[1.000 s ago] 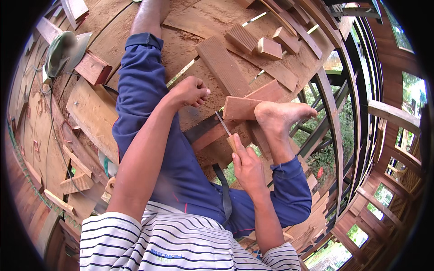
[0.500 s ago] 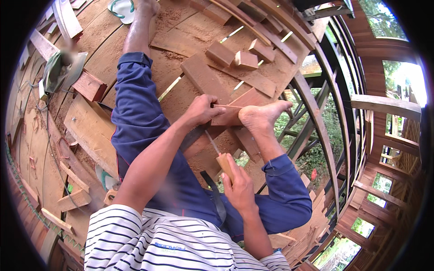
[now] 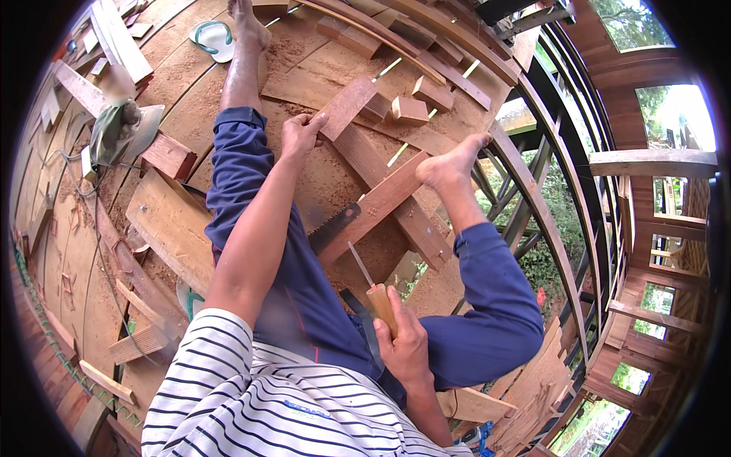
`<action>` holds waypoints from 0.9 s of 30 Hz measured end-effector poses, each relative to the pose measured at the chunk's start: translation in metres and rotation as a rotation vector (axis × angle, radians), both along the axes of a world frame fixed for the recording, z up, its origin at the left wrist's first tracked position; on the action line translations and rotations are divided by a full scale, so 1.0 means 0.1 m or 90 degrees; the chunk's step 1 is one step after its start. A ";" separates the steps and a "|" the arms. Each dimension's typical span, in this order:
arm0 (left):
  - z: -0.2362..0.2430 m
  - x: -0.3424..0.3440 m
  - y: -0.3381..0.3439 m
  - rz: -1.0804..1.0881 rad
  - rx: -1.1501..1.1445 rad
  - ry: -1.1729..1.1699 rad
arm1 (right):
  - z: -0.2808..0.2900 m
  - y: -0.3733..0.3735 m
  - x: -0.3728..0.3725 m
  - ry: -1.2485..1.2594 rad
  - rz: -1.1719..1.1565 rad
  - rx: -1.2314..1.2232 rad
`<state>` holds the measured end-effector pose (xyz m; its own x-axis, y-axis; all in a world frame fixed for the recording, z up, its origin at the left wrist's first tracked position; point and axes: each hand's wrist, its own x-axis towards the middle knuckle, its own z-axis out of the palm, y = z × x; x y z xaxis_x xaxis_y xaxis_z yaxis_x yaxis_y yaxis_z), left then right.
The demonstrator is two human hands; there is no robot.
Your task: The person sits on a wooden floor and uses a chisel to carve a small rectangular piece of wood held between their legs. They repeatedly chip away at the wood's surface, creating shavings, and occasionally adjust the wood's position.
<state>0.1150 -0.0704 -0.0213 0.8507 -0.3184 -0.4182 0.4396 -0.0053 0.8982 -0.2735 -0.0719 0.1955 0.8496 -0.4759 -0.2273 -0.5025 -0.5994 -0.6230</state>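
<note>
My left hand (image 3: 299,135) grips the end of a short reddish board (image 3: 346,105), lifted over a longer plank (image 3: 364,158). My right hand (image 3: 400,343) is closed on the wooden handle of a slim metal tool (image 3: 358,259), its thin shank pointing up and away from me. Just beyond its tip, a dark toothed saw blade (image 3: 330,227) lies across the crossed wooden pieces (image 3: 388,198) between my legs. My bare right foot (image 3: 449,167) is beside the upper end of one crosspiece; my left leg (image 3: 244,183) stretches forward.
Small blocks (image 3: 410,110), loose planks and sawdust lie about. At left are a green cap (image 3: 137,141), cables and a wide board (image 3: 164,228); flip-flops (image 3: 215,39) sit farther forward and at left. Right, dark beams (image 3: 548,114) border an open drop with plants below.
The short board that was under my right foot is now in my left hand, carried forward and left. My right foot has risen slightly. The tool in my right hand has shifted down.
</note>
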 end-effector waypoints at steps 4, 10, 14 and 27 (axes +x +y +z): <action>-0.08 0.14 0.02 0.056 -0.081 0.017 | 0.01 0.02 -0.01 0.018 0.012 0.017; 0.10 0.32 0.24 0.193 0.013 -0.264 | -0.10 -0.11 0.14 0.003 0.034 0.028; 0.26 -0.09 0.52 0.048 0.040 -0.260 | -0.50 -0.37 0.16 -0.077 0.057 -0.003; 0.34 -0.47 0.68 -0.394 0.195 0.120 | -0.72 -0.74 0.64 0.046 0.125 0.041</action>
